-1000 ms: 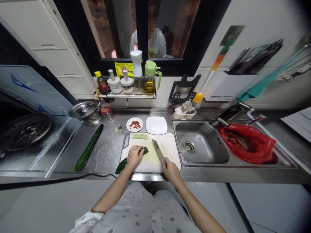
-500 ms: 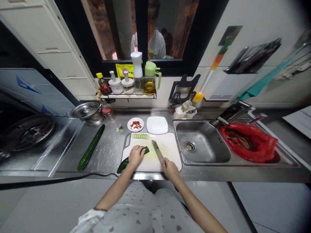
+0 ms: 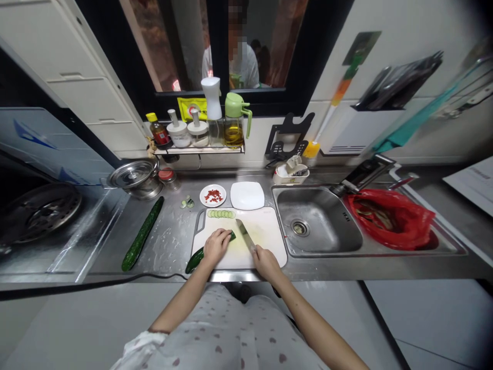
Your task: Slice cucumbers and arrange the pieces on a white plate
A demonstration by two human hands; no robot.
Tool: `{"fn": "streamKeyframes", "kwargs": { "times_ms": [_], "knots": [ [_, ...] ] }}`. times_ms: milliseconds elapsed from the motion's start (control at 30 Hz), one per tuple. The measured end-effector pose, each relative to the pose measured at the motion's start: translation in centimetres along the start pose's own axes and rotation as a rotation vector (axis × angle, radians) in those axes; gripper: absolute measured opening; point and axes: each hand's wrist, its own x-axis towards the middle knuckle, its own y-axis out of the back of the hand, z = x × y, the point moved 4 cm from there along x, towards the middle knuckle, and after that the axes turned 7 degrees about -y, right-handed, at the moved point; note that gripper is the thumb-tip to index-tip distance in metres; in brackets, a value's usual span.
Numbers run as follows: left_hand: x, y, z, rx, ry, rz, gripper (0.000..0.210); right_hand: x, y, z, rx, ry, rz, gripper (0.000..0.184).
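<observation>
Under my left hand [image 3: 216, 246] lies a dark green cucumber [image 3: 194, 260], its cut end poking out past my fingertips. The fingers are curled over it and hide its middle. My right hand [image 3: 265, 261] grips the handle of a kitchen knife [image 3: 245, 234], whose blade points away from me and to the left, a little right of the cucumber's end. Both are over a white cutting board [image 3: 269, 226]. A row of overlapping cucumber slices [image 3: 221, 214] lies along the board's far left edge.
Behind the board are a plate with red chopped bits [image 3: 212, 203] and a white square plate [image 3: 247, 195]. Another whole cucumber [image 3: 142, 235] lies left, near a lidded pot [image 3: 134, 177]. A sink [image 3: 319, 218] and red plastic bag [image 3: 393, 218] are right. Cucumber scraps [image 3: 187, 202] sit behind.
The view has shifted slightly. The knife stays in my right hand just right of the cucumber, and my left hand keeps its hold. The row of slices looks the same.
</observation>
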Motion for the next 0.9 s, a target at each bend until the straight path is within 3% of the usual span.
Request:
{"fn": "streamKeyframes", "kwargs": {
  "times_ms": [267,900],
  "knots": [
    [0.0,-0.2,0.0,-0.009,-0.005,-0.043,0.031,-0.5,1.7,-2.0,-0.035,0.037,-0.069,0.028],
    [0.1,-0.2,0.0,0.01,0.008,-0.043,0.03,-0.9,1.8,-2.6,-0.069,0.058,-0.085,0.029]
  ]
}}
